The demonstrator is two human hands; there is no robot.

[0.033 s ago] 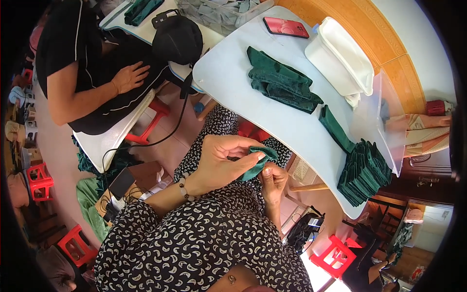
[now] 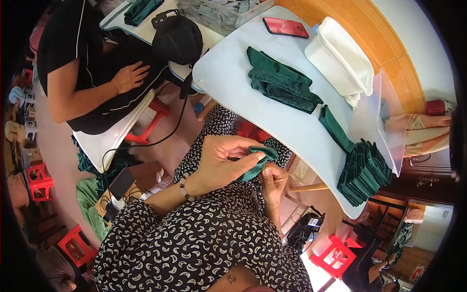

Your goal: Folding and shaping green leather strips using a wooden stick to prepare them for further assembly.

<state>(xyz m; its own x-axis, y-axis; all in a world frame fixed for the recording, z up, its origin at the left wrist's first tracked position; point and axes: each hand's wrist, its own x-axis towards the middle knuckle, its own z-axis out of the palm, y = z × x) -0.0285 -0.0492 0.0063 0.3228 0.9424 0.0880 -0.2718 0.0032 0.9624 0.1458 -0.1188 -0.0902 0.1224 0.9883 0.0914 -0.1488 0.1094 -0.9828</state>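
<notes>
Above my lap I hold a small folded piece of dark green velvet cloth (image 2: 255,171). My left hand (image 2: 221,163), with a beaded bracelet at the wrist, pinches it between thumb and fingers. Close against the cloth's right edge is my right hand (image 2: 273,181), its thumb and forefinger pressed together. Whatever sits in that pinch is too small to make out. On the white table (image 2: 226,73) ahead lie a loose heap of green velvet strips (image 2: 282,82), a single folded strip (image 2: 336,129) and a neat stack of folded green pieces (image 2: 366,173).
A red phone (image 2: 286,27) and a white plastic bin (image 2: 340,56) stand toward the table's far side. To the left sits a person (image 2: 104,87) in black, beside a black cap (image 2: 177,40). A black cable (image 2: 163,139) hangs there. Red stools (image 2: 335,256) stand on the floor.
</notes>
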